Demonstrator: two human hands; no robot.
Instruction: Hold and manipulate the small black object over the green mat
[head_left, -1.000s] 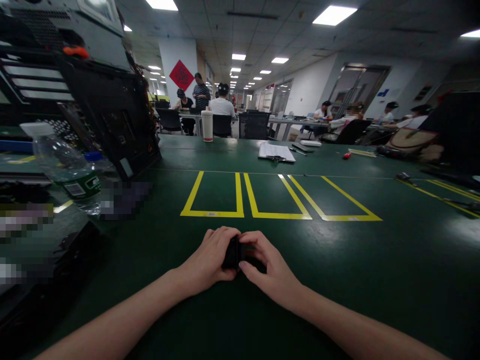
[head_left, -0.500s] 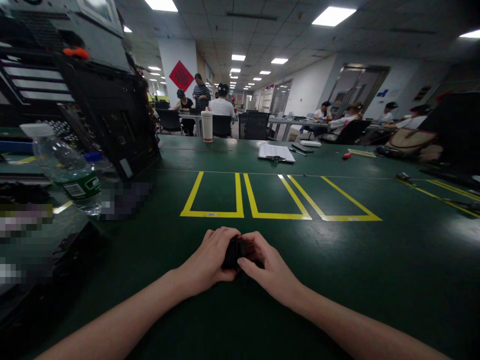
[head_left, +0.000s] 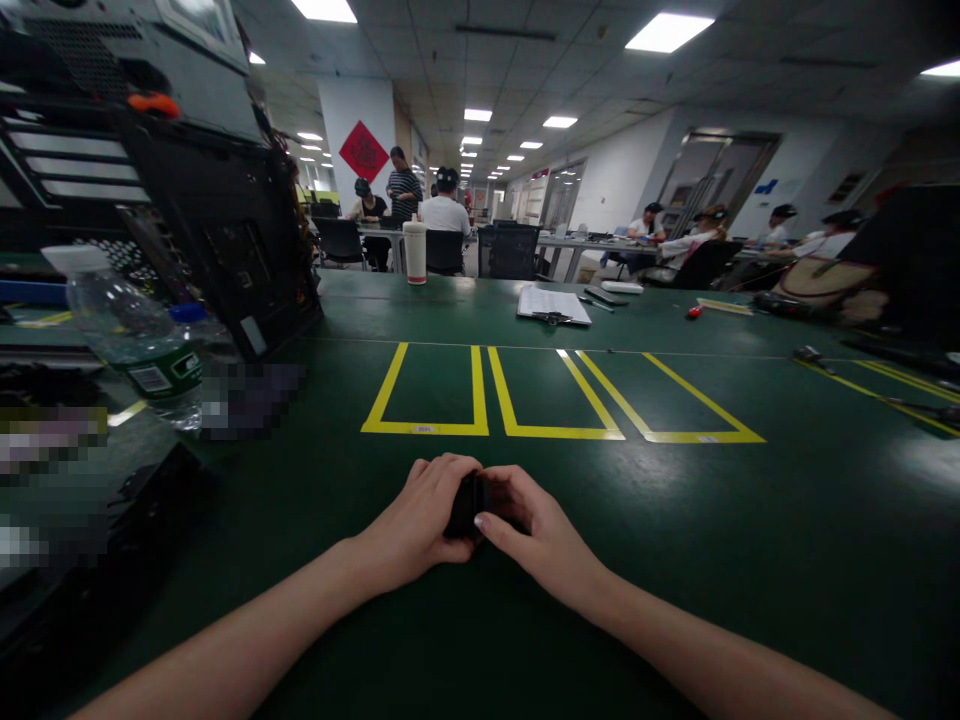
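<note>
A small black box-like object (head_left: 465,508) sits between my two hands, low in the middle of the head view; its exact kind does not show. My left hand (head_left: 420,515) wraps round its left side, thumb below and fingers over the top. On the right side, my right hand (head_left: 532,530) grips it with the thumb in front and the fingers behind. Both hands hide much of the object. Beneath them is the dark green tabletop (head_left: 675,560).
Three yellow tape outlines (head_left: 562,432) lie just beyond my hands. A clipboard (head_left: 553,305) and a white cup (head_left: 414,253) stand farther back. To the left are a water bottle (head_left: 142,350) and a black computer case (head_left: 225,240). Several people sit in the background.
The gap at the right side of the black object looks narrower, with my right fingers slightly closer to it. Otherwise my hands have hardly moved.
</note>
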